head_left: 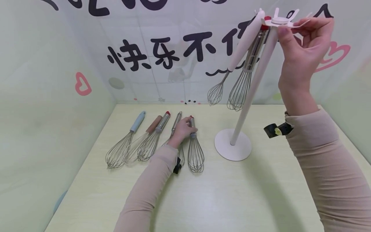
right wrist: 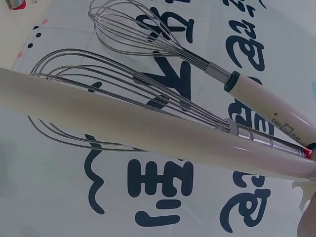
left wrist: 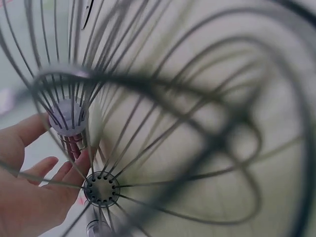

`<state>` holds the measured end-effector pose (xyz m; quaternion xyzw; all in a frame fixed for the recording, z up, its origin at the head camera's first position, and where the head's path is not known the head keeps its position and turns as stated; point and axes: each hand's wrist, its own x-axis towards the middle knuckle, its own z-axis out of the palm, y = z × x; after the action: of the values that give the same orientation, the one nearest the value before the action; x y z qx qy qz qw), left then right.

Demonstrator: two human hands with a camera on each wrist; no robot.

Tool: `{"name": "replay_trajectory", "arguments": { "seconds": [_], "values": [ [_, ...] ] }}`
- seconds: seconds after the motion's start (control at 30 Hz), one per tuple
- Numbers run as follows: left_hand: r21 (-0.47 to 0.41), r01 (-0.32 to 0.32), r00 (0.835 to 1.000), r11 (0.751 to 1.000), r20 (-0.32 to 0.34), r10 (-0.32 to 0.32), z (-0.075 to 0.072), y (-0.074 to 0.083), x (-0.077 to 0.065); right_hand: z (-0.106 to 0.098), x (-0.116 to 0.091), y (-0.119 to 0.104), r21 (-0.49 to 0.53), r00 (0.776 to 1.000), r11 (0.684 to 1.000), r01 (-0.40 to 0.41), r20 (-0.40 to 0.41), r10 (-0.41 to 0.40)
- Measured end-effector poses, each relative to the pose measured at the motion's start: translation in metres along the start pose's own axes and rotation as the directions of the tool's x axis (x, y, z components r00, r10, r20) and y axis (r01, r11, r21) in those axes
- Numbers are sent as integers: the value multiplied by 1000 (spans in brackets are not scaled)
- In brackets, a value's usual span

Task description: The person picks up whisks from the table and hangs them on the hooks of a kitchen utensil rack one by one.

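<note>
My left hand (head_left: pixel 184 127) holds the handle of the rightmost whisk on the table, a red-tipped steel whisk (head_left: pixel 195 154). In the left wrist view, the fingers of that left hand (left wrist: pixel 37 173) close around its steel handle just behind the wires. At upper right my right hand (head_left: pixel 304 48) pinches the edge of the hooked top of a white stand (head_left: pixel 256 83). From its hooks hang a white-handled whisk (head_left: pixel 246 40) and a steel whisk with a red tip (head_left: pixel 251 59). In the right wrist view only a sliver of my right hand (right wrist: pixel 308 217) shows.
Left of my left hand lie a blue-handled whisk (head_left: pixel 137 121), a brown-handled whisk (head_left: pixel 154 124), a red-tipped steel whisk (head_left: pixel 163 121) and a slim steel-handled whisk (head_left: pixel 176 121). The stand's round base (head_left: pixel 224 146) rests on the table (head_left: pixel 208 199). A printed curtain hangs behind.
</note>
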<state>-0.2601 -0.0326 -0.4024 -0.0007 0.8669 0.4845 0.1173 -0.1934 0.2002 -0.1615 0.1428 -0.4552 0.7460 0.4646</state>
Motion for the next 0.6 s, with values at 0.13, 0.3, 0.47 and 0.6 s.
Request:
{"name": "replay_trajectory", "arguments": {
  "seconds": [0.13,0.3,0.47,0.6],
  "values": [
    [20,8,1000,1000,21,-8,0,-1,0,2,-1,1,-9,1000,1000,16,4,-16],
    [55,4,1000,998,18,-5,1,-1,0,2,-2,2,-12,1000,1000,29,2,-29],
    [55,-7,1000,998,12,6,1,1,-2,1,-1,4,-30,1000,999,27,1,-27],
    [49,-9,1000,999,0,9,1,0,-3,-1,-1,6,-33,1000,999,20,-1,-20]
  ]
}}
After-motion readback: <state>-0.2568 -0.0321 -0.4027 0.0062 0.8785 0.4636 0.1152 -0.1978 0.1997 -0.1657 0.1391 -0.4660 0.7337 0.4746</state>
